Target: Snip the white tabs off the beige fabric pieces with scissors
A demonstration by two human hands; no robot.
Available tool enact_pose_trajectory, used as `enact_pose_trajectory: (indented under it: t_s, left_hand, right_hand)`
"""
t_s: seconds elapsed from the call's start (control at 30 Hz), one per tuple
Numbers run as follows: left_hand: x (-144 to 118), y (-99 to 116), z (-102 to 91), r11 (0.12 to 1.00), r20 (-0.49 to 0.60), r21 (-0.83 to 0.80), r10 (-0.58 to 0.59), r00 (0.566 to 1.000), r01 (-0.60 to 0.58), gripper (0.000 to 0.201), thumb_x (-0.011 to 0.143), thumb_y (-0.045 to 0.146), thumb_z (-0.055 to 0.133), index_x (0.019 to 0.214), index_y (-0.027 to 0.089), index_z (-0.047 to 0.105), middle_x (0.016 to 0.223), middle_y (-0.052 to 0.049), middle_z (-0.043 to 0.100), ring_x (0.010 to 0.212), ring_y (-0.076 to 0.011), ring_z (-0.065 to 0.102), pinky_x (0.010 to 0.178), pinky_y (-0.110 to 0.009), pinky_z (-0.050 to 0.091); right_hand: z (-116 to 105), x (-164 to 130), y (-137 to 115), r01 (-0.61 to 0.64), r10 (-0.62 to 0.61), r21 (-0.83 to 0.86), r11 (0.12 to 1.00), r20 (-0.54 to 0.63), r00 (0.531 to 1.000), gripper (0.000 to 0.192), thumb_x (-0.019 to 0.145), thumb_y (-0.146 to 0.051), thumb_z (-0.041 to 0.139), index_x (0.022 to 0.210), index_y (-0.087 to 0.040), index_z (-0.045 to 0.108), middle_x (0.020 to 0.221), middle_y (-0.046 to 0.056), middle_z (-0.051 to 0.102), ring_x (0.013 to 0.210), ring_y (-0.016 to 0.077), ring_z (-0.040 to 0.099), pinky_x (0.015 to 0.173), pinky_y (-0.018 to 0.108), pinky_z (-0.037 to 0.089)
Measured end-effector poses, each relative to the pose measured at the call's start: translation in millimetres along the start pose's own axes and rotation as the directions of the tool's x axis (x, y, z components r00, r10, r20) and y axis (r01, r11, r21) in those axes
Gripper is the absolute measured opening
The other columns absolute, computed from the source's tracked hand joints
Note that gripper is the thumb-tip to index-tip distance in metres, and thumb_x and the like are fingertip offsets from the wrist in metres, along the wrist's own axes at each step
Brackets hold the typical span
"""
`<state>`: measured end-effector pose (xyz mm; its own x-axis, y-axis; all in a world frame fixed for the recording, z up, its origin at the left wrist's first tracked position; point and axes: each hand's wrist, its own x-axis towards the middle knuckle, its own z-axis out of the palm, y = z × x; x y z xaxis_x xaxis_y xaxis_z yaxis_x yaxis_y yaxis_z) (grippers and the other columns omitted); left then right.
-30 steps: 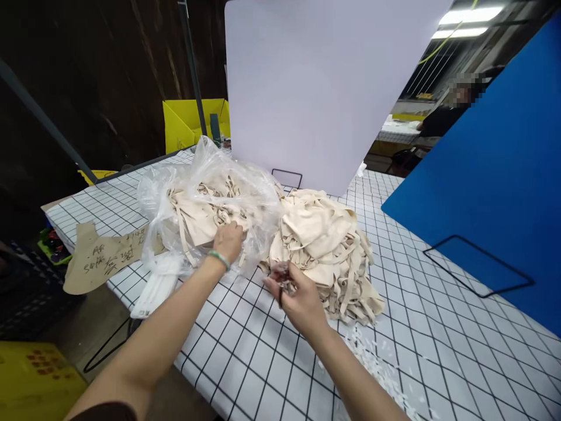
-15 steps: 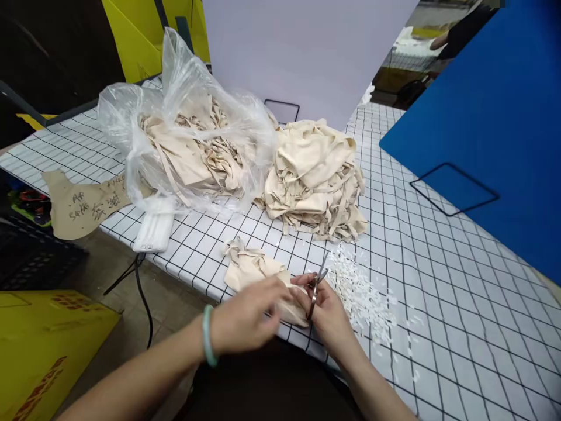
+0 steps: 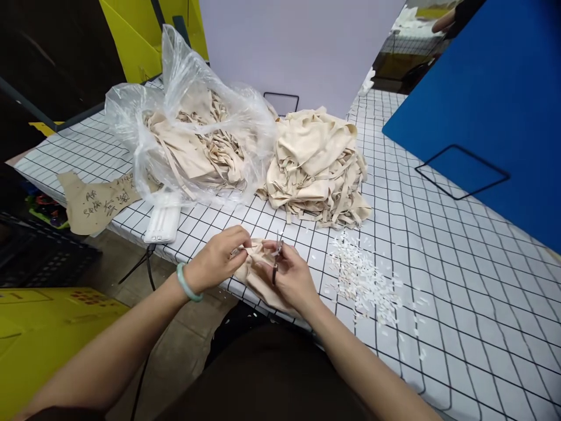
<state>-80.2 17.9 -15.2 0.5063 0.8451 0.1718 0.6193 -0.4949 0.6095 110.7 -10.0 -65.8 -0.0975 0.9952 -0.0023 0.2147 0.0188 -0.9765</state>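
Note:
My left hand (image 3: pixel 218 257) pinches the top edge of a small cream cloth piece (image 3: pixel 258 280) that lies at the near edge of the checked table (image 3: pixel 438 234). My right hand (image 3: pixel 291 278) grips small scissors (image 3: pixel 276 257), their blades pointing up beside the cloth's edge. A green bangle sits on my left wrist. Behind my hands a clear plastic bag (image 3: pixel 193 134) holds more cream cloth pieces, and a loose pile of the same pieces (image 3: pixel 318 166) lies to its right.
White snippets (image 3: pixel 363 278) are scattered right of my hands. A brown paper pattern with writing (image 3: pixel 99 202) and a white packet (image 3: pixel 163 222) lie at the left edge. A white board (image 3: pixel 298 47) and a blue board (image 3: pixel 486 111) stand behind. Yellow crates (image 3: pixel 39 327) sit on the floor.
My left hand left the bag with one cloth piece and brought it to the near edge. Both hands now work on it, higher than half a second ago. The view dropped toward the table.

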Motion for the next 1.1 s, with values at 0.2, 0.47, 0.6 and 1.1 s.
enact_pose_trajectory:
  t_s: [0.2,0.47,0.6,1.1]
  left_hand:
    - [-11,38,-12.0,0.73,0.302,-0.587,-0.203,0.931,0.35,0.007,0.082,0.023,0.062,0.083,0.017,0.058,0.077,0.0,0.057,0.066,-0.0115,0.05,0.058,-0.022,0.042]
    - [-13,48,27.6,0.234,0.366,-0.854,-0.365,0.856,0.465,0.027,0.086,0.039,0.066,0.087,0.013,0.072,0.074,-0.004,0.061,0.059,-0.0083,0.046,0.052,-0.02,0.037]
    - [-10,52,30.0,0.396,0.252,-0.838,-0.329,0.91,0.375,0.027,0.092,0.04,0.062,0.089,0.016,0.075,0.082,-0.005,0.06,0.072,-0.0128,0.053,0.065,-0.025,0.047]
    - [13,75,64.9,0.681,-0.104,-0.73,-0.193,0.976,0.057,0.031,0.101,0.03,0.045,0.08,0.018,0.064,0.093,-0.008,0.05,0.106,-0.0234,0.05,0.08,-0.031,0.047]
  right_hand:
    - [-11,14,-11,0.076,-0.075,0.083,0.994,-0.024,0.997,0.014,0.071,-0.019,0.059,0.084,-0.022,0.062,0.086,0.001,0.064,0.081,0.0183,0.061,0.073,0.03,0.05]
    - [-43,8,-22,0.229,-0.228,0.006,0.973,-0.076,0.971,0.009,0.076,-0.022,0.06,0.085,-0.023,0.058,0.089,0.002,0.064,0.085,0.0199,0.061,0.076,0.033,0.049]
    - [-51,-14,-6,0.217,-0.23,-0.117,0.969,-0.112,0.967,0.008,0.077,-0.019,0.062,0.079,-0.023,0.055,0.077,0.0,0.056,0.071,0.0168,0.054,0.066,0.031,0.045]
    - [-72,-54,-14,0.046,-0.045,-0.313,0.949,0.009,0.999,0.033,0.078,-0.053,0.07,0.08,-0.021,0.062,0.081,0.005,0.061,0.076,0.0208,0.058,0.069,0.033,0.047]
